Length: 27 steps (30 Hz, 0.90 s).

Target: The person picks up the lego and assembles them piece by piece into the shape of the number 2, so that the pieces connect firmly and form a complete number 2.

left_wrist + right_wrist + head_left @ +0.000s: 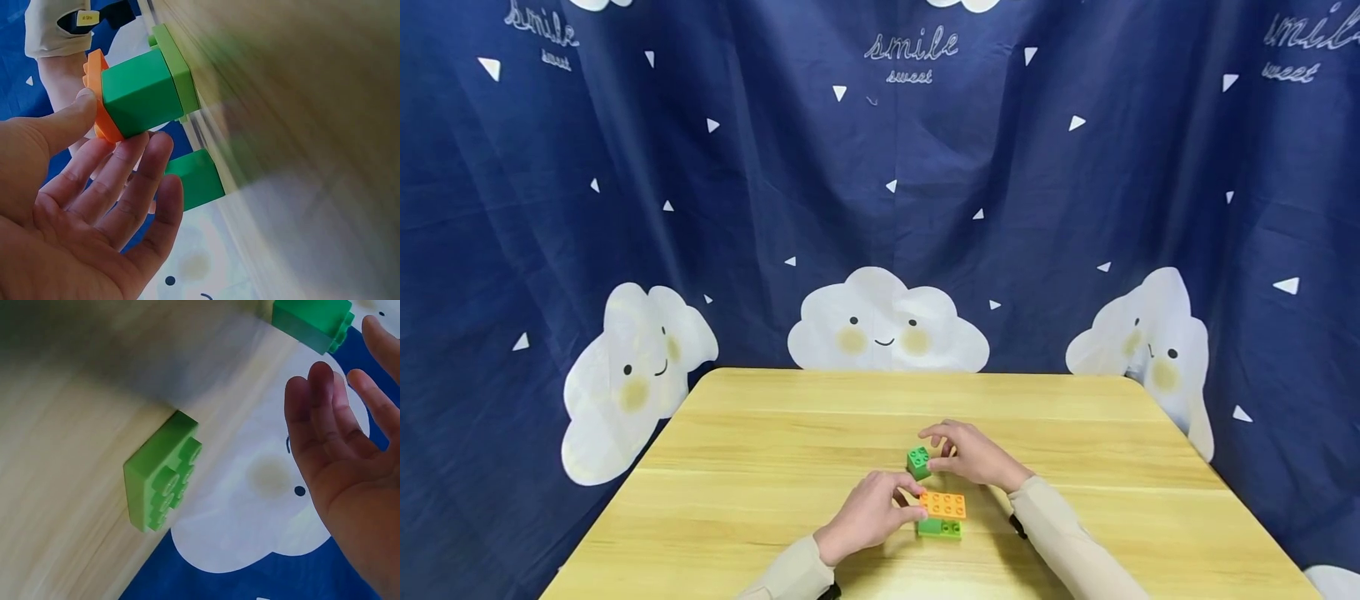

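Observation:
My left hand pinches the end of an orange studded brick between thumb and fingers. That brick lies across the top of a dark green block, which sits on a light green flat brick. Just beyond the stack is a separate small green brick on the table. My right hand hovers beside it, fingers spread, the thumb overlapping the brick's edge in the head view. In the right wrist view, my right hand has nothing between its fingers, and a light green flat brick shows bare studs.
The bricks stand on a light wooden table with rounded far corners. Behind it hangs a dark blue curtain printed with white smiling clouds and small triangles.

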### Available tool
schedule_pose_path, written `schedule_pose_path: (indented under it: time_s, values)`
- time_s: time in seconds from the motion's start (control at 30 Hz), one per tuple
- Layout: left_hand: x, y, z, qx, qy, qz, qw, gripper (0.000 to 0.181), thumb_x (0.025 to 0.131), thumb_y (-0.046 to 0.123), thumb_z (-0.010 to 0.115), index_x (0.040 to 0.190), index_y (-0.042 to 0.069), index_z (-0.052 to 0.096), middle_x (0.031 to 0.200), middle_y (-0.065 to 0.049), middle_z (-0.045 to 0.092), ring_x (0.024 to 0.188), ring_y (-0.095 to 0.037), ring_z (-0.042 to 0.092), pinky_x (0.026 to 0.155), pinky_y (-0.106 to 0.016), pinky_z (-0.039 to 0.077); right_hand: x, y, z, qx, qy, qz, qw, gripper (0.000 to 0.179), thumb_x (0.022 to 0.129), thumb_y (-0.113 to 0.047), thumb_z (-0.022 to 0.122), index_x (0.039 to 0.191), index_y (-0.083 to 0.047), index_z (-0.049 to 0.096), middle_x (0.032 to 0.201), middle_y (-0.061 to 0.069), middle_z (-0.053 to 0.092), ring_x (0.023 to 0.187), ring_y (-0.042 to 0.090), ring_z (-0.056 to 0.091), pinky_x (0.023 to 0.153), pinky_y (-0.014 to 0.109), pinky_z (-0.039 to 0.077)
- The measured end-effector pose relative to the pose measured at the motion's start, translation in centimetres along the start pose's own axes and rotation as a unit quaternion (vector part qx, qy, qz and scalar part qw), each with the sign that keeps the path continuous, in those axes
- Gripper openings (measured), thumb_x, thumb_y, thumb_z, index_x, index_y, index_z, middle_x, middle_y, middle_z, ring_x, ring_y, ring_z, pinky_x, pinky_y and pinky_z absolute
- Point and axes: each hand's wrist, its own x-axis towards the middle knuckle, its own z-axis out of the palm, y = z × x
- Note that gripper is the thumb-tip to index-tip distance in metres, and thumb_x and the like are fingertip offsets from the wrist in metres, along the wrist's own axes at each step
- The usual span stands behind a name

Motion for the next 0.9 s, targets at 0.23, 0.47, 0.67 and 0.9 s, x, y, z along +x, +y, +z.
schedule_pose_path:
  time_s: [0.23,0.47,0.67,0.9]
  values:
    - [0.0,-0.1,-0.1,0.005,0.0,0.002,1.0,0.021,0.089,0.027,0.08,0.105,0.014,0.077,0.104,0.004,0.076,0.076,0.001,0.066,0.069,-0.021,0.052,0.5,0.8,0.8,-0.004,-0.015,-0.015,0.9998,0.046,0.093,-0.011,0.076,0.134,0.004,0.061,0.093,0.009,0.064,0.081,0.013,0.065,0.074,0.028,0.056]
    - [0.0,0.0,0.0,-0.008,-0.002,0.0,1.0,0.019,0.089,0.027,0.081,0.105,0.017,0.077,0.102,0.008,0.076,0.076,0.0,0.066,0.069,-0.02,0.052,0.5,1.3,1.6,-0.016,-0.019,-0.027,0.9993,0.04,0.094,-0.012,0.074,0.131,0.001,0.065,0.087,0.0,0.061,0.072,0.006,0.051,0.068,0.022,0.047]
    - [0.0,0.0,0.1,-0.005,0.002,-0.001,1.0,0.019,0.088,0.026,0.082,0.104,0.017,0.077,0.102,0.008,0.076,0.076,0.0,0.065,0.068,-0.02,0.052,0.3,1.1,1.6,-0.018,-0.016,-0.008,0.9997,0.036,0.095,-0.016,0.074,0.128,-0.004,0.067,0.092,0.0,0.061,0.076,0.007,0.051,0.068,0.024,0.047]
    - [0.0,0.0,0.0,-0.006,0.001,-0.005,1.0,0.019,0.089,0.027,0.081,0.104,0.016,0.077,0.104,0.006,0.076,0.077,0.0,0.065,0.068,-0.021,0.052,-0.1,0.8,1.0,0.005,-0.011,0.015,0.9998,0.025,0.096,-0.018,0.073,0.119,-0.008,0.069,0.108,0.004,0.071,0.089,0.017,0.068,0.076,0.029,0.057]
